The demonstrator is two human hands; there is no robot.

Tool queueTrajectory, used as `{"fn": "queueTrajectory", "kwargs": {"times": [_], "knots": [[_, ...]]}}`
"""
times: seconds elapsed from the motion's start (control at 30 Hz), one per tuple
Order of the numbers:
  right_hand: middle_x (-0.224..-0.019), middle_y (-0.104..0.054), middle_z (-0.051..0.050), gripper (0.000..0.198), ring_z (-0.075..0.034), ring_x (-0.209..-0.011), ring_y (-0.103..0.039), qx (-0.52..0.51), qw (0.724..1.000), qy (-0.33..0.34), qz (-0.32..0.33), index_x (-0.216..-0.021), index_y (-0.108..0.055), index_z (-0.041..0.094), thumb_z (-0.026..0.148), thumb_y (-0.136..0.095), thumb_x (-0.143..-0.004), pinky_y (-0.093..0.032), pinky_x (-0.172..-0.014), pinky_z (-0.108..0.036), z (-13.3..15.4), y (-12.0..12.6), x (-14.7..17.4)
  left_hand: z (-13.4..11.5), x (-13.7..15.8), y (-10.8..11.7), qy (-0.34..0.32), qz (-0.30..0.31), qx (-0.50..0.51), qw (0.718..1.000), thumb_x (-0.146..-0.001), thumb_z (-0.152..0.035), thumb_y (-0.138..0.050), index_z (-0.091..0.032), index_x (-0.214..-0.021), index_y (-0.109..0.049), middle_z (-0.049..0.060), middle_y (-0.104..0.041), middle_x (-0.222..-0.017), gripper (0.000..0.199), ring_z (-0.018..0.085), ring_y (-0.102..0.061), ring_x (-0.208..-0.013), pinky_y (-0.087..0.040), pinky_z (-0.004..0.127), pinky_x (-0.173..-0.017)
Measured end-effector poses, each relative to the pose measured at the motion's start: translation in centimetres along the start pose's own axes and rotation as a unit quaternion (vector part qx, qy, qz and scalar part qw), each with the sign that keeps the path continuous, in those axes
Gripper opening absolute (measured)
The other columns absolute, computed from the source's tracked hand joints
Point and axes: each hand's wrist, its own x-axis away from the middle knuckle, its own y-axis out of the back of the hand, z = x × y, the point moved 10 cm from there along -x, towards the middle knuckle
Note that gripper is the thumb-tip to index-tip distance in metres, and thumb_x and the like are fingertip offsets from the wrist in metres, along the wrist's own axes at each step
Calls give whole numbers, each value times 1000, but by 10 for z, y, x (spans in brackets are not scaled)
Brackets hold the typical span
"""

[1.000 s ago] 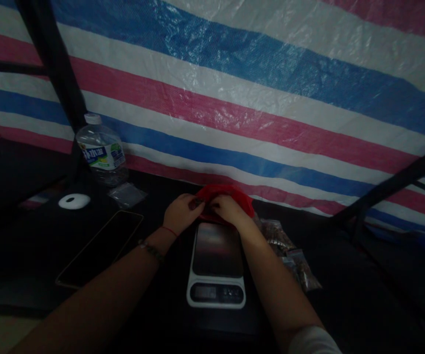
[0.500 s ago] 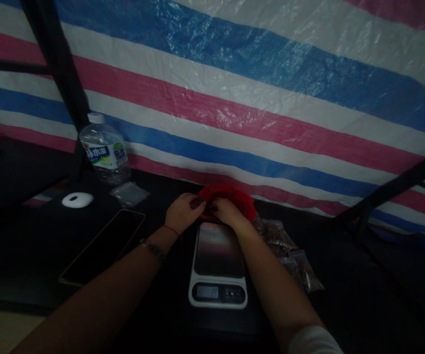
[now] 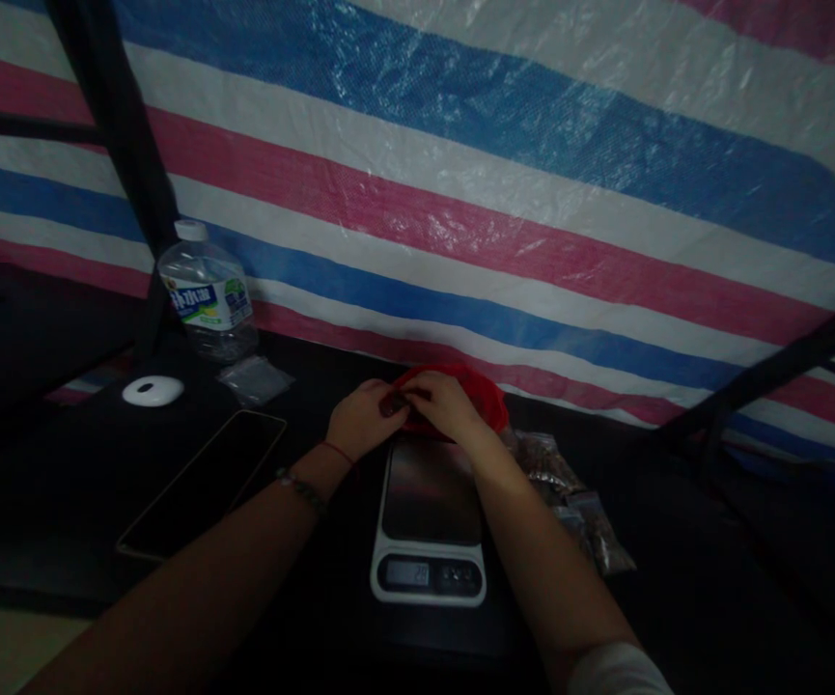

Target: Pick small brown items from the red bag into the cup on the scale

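Observation:
My left hand point(image 3: 363, 417) is closed on a small plastic bag point(image 3: 392, 403) that looks dark brown inside; dim light hides its details. My right hand point(image 3: 446, 405) meets it with bent, pinched fingers over the left edge of a red plastic bag point(image 3: 487, 398). Whatever those fingertips hold is too small and dark to name. The red bag stands open behind the kitchen scale point(image 3: 431, 497), which lies between my forearms with a bare plate and a lit display. To the right, several clear zip bags point(image 3: 609, 536) with brown contents lie in a pile.
A phone point(image 3: 204, 483) lies left of the scale. Beyond it are a white oval object point(image 3: 153, 390), a stack of clear bags point(image 3: 254, 380) and a large clear bottle point(image 3: 207, 294). A striped plastic sheet point(image 3: 460, 212) hangs behind the black table point(image 3: 678, 541), between dark posts.
My right hand has come up out of the red bag and moved left to the small bag in my left hand. The left hand has barely shifted.

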Motion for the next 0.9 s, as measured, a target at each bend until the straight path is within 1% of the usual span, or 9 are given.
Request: {"fn": "queueTrajectory", "kwargs": {"times": [0.1,0.2,0.27,0.37,0.43,0.53,0.7,0.8,0.9], "knots": [[-100,-70,-5,25,-16,-97,-61,7,1000,9,-3,-97,-71,20,8,-54,-83,-44,-90,-30,1,0,-1,0,-1,2,-6,-7,11,1000,-81,-45,-54,-22,-96,-67,5,-65,-103,31,20,-61,-97,-47,29,-88],[-101,-70,-5,28,-17,-97,-61,25,999,-32,-36,-97,-71,20,6,-53,-81,-44,-91,-31,-18,9,1,4,-1,4,9,-20,15,1000,-83,-46,-51,-21,-95,-67,6,-66,-101,33,20,-61,-96,-47,29,-86],[-97,-71,-5,27,-17,-92,-63,35,998,-57,5,-93,-72,19,6,-54,-80,-46,-88,-30,-30,-1,2,6,-1,5,15,-22,15,1000,-84,-47,-48,-20,-94,-68,6,-66,-99,34,20,-62,-93,-47,29,-84],[-93,-72,-5,25,-16,-85,-65,34,990,-72,117,-91,-74,18,6,-55,-78,-47,-80,-26,-41,-31,4,6,-2,6,11,-24,21,999,-86,-47,-46,-20,-95,-68,6,-66,-99,36,20,-62,-92,-48,28,-82],[-93,-73,-5,25,-16,-83,-65,29,985,-70,155,-91,-73,18,7,-57,-77,-46,-76,-24,-43,-45,3,8,-2,7,14,-26,22,999,-85,-47,-47,-19,-95,-68,6,-66,-100,36,20,-62,-92,-48,29,-83],[-88,-73,-5,21,-16,-78,-65,32,983,-67,169,-90,-73,18,11,-59,-77,-45,-69,-23,-42,-56,-2,10,-2,7,16,-28,22,999,-85,-46,-47,-20,-96,-68,6,-66,-100,35,20,-62,-93,-48,29,-84],[-80,-72,-5,17,-14,-67,-63,44,979,-77,185,-87,-73,16,13,-61,-76,-43,-61,-22,-43,-65,-4,13,-3,6,33,-29,27,999,-84,-47,-48,-20,-94,-69,6,-67,-98,35,20,-63,-91,-48,28,-84],[-76,-72,-4,15,-14,-65,-61,62,975,-81,197,-81,-73,16,13,-60,-77,-41,-59,-22,-44,-67,-4,12,-2,8,29,-36,23,999,-85,-49,-47,-20,-93,-68,6,-67,-97,37,19,-63,-91,-48,27,-83],[-75,-71,-4,16,-13,-65,-61,71,975,-77,197,-79,-73,16,12,-58,-77,-42,-61,-22,-45,-62,-2,12,-2,9,29,-38,19,999,-85,-49,-47,-20,-92,-68,6,-67,-96,36,19,-63,-91,-48,27,-81]]}}
